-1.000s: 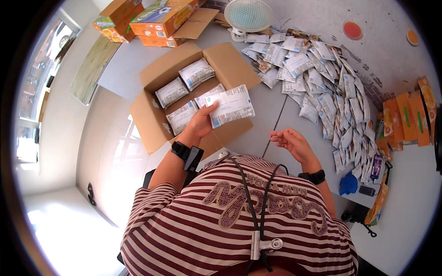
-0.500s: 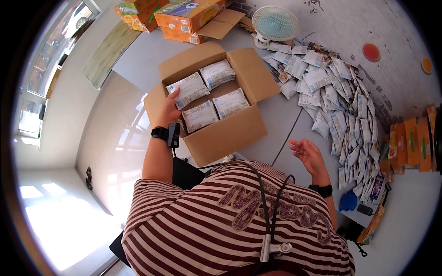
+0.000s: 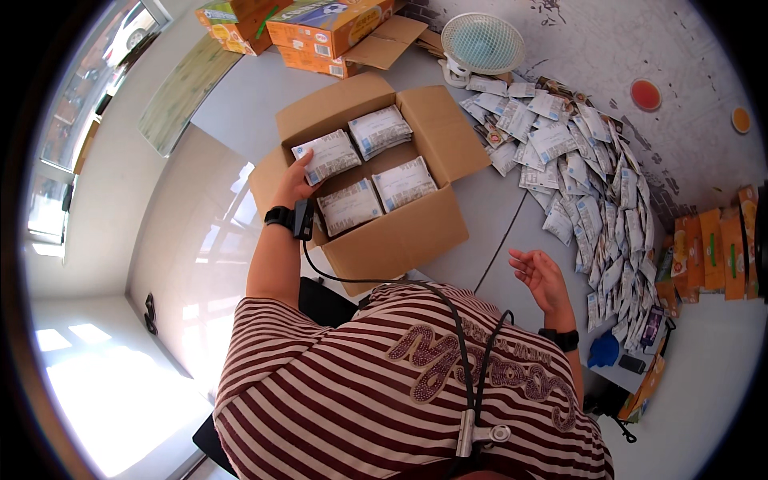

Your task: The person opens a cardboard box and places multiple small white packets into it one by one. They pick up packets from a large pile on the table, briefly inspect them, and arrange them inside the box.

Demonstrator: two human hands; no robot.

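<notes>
A moment ago the left hand (image 3: 294, 182) was carrying a bundle of white sachet packs over the open cardboard box (image 3: 376, 172); now that bundle is down inside, and the hand has slid across to the box's left side, where it rests on the near-left bundle of packs (image 3: 326, 157), fingers curled over its edge and pressing it into place. Four bundles now fill the box in two rows, so this layer looks to me about complete. The right hand (image 3: 538, 274) has drifted lower and hangs empty above the grey table (image 3: 488, 232), palm up, fingers loosely spread and holding nothing. Just beyond it lies the long heap of loose sachets (image 3: 588, 172), with a small white fan (image 3: 482, 44) behind.
</notes>
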